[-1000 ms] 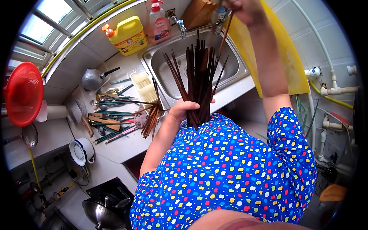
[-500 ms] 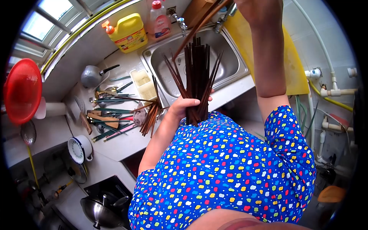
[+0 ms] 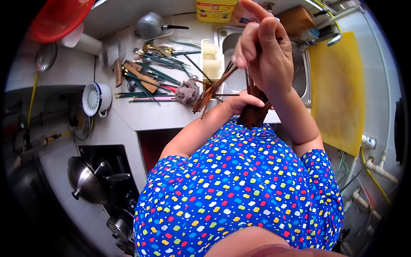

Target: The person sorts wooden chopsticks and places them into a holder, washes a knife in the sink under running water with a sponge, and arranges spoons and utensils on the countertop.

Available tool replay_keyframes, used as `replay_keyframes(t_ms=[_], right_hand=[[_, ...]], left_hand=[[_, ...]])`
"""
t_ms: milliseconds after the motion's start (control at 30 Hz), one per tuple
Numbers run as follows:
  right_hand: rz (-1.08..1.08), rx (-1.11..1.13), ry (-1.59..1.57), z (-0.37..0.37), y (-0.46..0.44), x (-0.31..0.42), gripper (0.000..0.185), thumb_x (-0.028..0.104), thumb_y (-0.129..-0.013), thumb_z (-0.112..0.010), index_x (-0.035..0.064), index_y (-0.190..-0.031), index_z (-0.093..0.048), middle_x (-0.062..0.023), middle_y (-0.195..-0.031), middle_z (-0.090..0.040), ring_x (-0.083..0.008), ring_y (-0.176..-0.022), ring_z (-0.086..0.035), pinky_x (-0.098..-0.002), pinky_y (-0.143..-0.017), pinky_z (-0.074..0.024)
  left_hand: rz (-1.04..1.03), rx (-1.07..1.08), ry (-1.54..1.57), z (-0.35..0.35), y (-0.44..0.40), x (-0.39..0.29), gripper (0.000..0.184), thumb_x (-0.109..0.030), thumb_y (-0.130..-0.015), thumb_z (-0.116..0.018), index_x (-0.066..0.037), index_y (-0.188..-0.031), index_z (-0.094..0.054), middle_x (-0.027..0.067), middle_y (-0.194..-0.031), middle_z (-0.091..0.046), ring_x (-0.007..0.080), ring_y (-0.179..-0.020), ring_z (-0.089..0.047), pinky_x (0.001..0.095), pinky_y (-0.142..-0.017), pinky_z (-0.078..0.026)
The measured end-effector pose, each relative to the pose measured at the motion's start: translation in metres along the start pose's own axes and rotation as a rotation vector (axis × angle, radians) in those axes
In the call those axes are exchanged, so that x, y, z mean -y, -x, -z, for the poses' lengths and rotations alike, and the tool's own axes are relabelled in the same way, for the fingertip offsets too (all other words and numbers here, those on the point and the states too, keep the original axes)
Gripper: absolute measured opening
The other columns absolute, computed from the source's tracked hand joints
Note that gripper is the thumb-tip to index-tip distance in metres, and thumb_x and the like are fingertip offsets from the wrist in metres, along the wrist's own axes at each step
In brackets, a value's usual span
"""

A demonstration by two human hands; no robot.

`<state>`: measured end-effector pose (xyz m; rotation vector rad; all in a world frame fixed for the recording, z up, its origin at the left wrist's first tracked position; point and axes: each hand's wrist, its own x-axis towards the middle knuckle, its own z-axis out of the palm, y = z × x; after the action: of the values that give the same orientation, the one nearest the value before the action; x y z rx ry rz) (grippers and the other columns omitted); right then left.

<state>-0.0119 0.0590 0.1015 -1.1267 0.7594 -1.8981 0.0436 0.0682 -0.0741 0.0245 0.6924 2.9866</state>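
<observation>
My left hand (image 3: 245, 102) is wrapped round a bundle of dark brown sticks (image 3: 253, 116), held against the patterned shirt at the sink's near edge. Above it, my right hand (image 3: 265, 51) is raised with its fingers apart and hides the bundle's upper part. No stick shows in its grip. Just left of its fingertips, a loose pile of brown sticks (image 3: 209, 95) lies crossed on the counter, beside a crumpled grey cloth (image 3: 187, 91) and a cream plastic rack (image 3: 211, 64).
Green-handled utensils (image 3: 165, 64) and wooden spatulas (image 3: 143, 78) lie on the counter (image 3: 150, 115). A grey pot (image 3: 150, 25) stands behind them. The steel sink (image 3: 306, 81) is beyond my hands, a yellow board (image 3: 338, 90) at right, a lidded pan (image 3: 87, 180) lower left.
The view has turned left. My right hand has come from above the sink to beside the loose pile, and the stick it carried no longer shows in it. My left hand still holds the bundle.
</observation>
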Motion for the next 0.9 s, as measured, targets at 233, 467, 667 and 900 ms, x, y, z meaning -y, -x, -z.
replay_keyframes(t_ms=[233, 467, 667, 900], right_hand=[[-0.152, -0.083, 0.087, 0.002, 0.016, -0.027, 0.046, 0.035, -0.099, -0.049, -0.0032, -0.125, -0.055, 0.0086, -0.06, -0.032, -0.0005, -0.052, -0.024, -0.0191, -0.048, -0.02], [-0.377, 0.184, 0.211, 0.009, 0.032, -0.054, 0.042, 0.036, -0.1, -0.046, -0.0018, -0.093, -0.064, 0.0066, -0.062, -0.037, -0.0023, -0.056, -0.029, -0.0205, -0.051, -0.0229], [-0.464, 0.596, 0.634, 0.015, 0.023, -0.064, 0.039, 0.036, -0.099, -0.048, 0.0024, -0.09, -0.064, -0.0047, -0.076, -0.056, -0.0154, -0.073, -0.053, -0.03, -0.068, -0.0445], [-0.275, 0.776, 1.219, 0.02, 0.021, -0.044, 0.037, 0.021, -0.079, -0.072, 0.005, -0.109, -0.06, -0.0111, -0.109, -0.057, -0.031, -0.105, -0.052, -0.0399, -0.089, -0.0424]], left_hand=[[0.031, -0.035, -0.043, 0.017, 0.0, 0.01, 0.048, -0.013, -0.074, -0.068, 0.002, -0.118, -0.056, 0.0149, -0.108, -0.064, 0.0241, -0.1, -0.062, 0.0356, -0.092, -0.048], [0.009, -0.047, -0.056, 0.018, 0.003, 0.007, 0.05, -0.013, -0.074, -0.068, 0.002, -0.12, -0.055, 0.015, -0.11, -0.063, 0.024, -0.101, -0.062, 0.0357, -0.093, -0.048], [0.01, -0.048, -0.074, 0.016, 0.008, 0.001, 0.051, -0.013, -0.074, -0.068, 0.002, -0.121, -0.054, 0.015, -0.111, -0.063, 0.024, -0.102, -0.062, 0.0358, -0.093, -0.048], [0.024, -0.044, -0.121, 0.014, 0.009, 0.0, 0.052, -0.013, -0.074, -0.068, 0.002, -0.123, -0.054, 0.0151, -0.113, -0.062, 0.024, -0.103, -0.061, 0.0359, -0.094, -0.047]])
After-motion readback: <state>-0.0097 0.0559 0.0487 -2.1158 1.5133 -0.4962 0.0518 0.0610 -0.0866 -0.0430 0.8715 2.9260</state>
